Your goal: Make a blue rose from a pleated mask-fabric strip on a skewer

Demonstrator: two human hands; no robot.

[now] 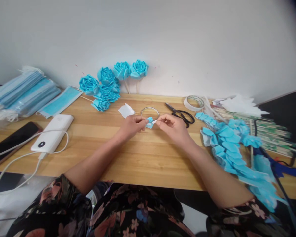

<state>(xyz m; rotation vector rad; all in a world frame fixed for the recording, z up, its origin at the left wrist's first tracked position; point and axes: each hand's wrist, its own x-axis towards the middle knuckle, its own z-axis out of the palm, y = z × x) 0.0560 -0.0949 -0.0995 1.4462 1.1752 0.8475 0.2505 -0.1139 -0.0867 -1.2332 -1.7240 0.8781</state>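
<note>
Just above the middle of the table, my left hand (pixel 135 125) pinches a small folded piece of blue fabric (pixel 150 122) between thumb and fingers. My right hand (pixel 172 127) is closed in a pinch on a small white strip (pixel 154 121), whose end meets the blue piece. Right behind both hands lies a thin ring (pixel 150 108), partly covered by the fingers. A white scrap (pixel 126 110) rests beyond my left hand. Black-handled scissors (pixel 181 114) lie beyond my right hand, blades pointing to the back left.
Blue fabric roses (pixel 106 76) on sticks stand at the wall. Stacked face masks (pixel 24 92), a power bank (pixel 53 133) with a cable and a phone (pixel 13 143) lie left. A tape roll (pixel 193 102), blue petal strips (pixel 228 141) and green-white packets (pixel 271 131) occupy the right.
</note>
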